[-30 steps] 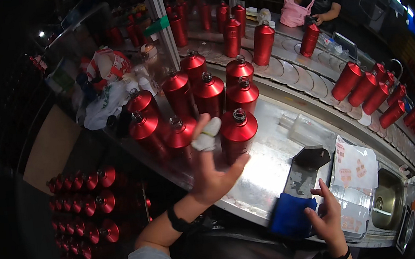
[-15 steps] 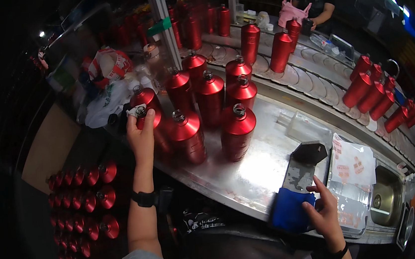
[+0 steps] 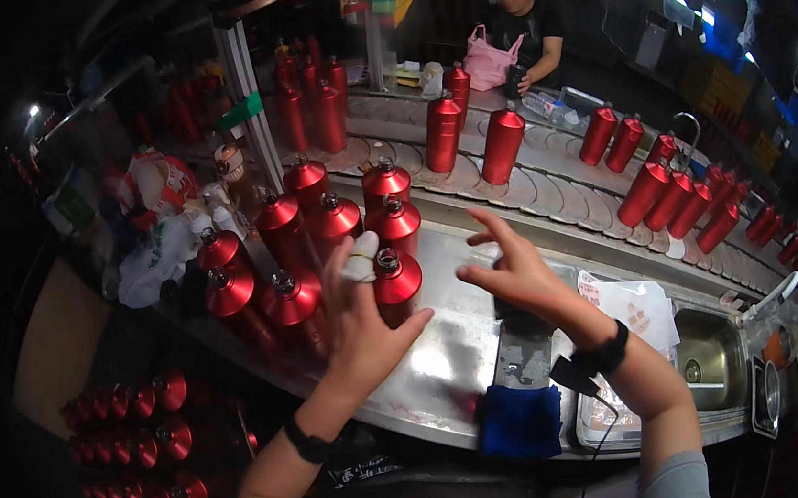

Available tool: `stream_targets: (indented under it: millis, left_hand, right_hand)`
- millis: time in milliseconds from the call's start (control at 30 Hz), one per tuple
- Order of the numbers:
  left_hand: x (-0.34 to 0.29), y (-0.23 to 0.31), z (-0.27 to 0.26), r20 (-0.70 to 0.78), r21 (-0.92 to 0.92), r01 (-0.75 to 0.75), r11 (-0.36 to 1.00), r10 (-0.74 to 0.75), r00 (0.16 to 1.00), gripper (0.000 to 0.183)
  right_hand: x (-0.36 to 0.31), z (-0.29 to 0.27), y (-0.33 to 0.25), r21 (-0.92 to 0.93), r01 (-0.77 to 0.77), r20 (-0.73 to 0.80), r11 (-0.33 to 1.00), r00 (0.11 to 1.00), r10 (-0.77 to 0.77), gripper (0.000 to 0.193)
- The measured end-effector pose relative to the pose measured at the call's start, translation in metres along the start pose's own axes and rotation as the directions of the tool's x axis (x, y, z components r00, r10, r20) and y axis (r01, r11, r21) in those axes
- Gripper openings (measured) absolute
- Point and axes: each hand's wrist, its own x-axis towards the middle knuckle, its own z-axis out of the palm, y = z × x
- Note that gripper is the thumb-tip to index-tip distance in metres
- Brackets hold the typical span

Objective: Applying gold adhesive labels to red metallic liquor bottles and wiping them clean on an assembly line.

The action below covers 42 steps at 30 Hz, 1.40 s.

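Note:
My left hand (image 3: 364, 339) is among the red metallic bottles, fingers apart, with a whitish cover on one finger. Its thumb and forefinger flank the nearest right bottle (image 3: 400, 285), whose glass neck has no cap; whether they touch it I cannot tell. Behind and left of it stand several more uncapped bottles (image 3: 228, 289) on the metal worktop (image 3: 451, 287). My right hand (image 3: 526, 275) hovers over the worktop with spread fingers and nothing in it. Below it lie a grey tray (image 3: 524, 352) and a folded blue cloth (image 3: 519, 422).
A conveyor of overlapping plates (image 3: 558, 205) curves behind the worktop, carrying red bottles (image 3: 643, 192). On the right are a white paper sheet (image 3: 640, 307) and a sink (image 3: 705, 383). More red bottles (image 3: 175, 439) fill the lower left. Across the conveyor stands a person (image 3: 532, 34) beside a pink bag (image 3: 493, 57).
My left hand has left the far-left bottle and come right to the nearest right one. My right hand has risen from beside the blue cloth to above the worktop. The view has shifted.

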Motion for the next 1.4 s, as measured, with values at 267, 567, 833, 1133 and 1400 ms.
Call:
stream_targets:
  millis: [267, 567, 833, 1133, 1400]
  left_hand:
    - [-0.01, -0.068, 0.047, 0.016, -0.076, 0.167, 0.983, -0.166, 0.986, 0.084]
    - [-0.002, -0.094, 0.033, -0.021, 0.033, 0.093, 0.995, -0.092, 0.996, 0.086]
    - [0.008, -0.117, 0.016, 0.056, 0.109, 0.073, 0.991, -0.08, 0.995, 0.066]
    - [0.012, -0.111, 0.013, 0.33, -0.755, 0.264, 0.6, -0.001, 0.944, 0.096]
    - [-0.02, -0.078, 0.056, 0.817, -0.542, 0.84, -0.024, 0.219, 0.534, 0.09]
  right_hand:
    - [0.116, 0.092, 0.028, -0.023, 0.025, 0.045, 0.999, 0.999, -0.024, 0.089]
    - [0.148, 0.146, 0.018, -0.151, -0.047, -0.034, 0.987, 0.999, 0.043, 0.099]
    - [0.141, 0.136, 0.019, -0.279, -0.162, -0.195, 0.947, 0.975, 0.109, 0.083]
    - [0.073, 0.047, -0.03, 0.186, -0.242, 0.065, 0.952, 0.97, 0.233, 0.071]
    - [-0.012, 0.081, 0.0, 0.337, -0.547, 0.023, 0.767, 0.819, 0.574, 0.059]
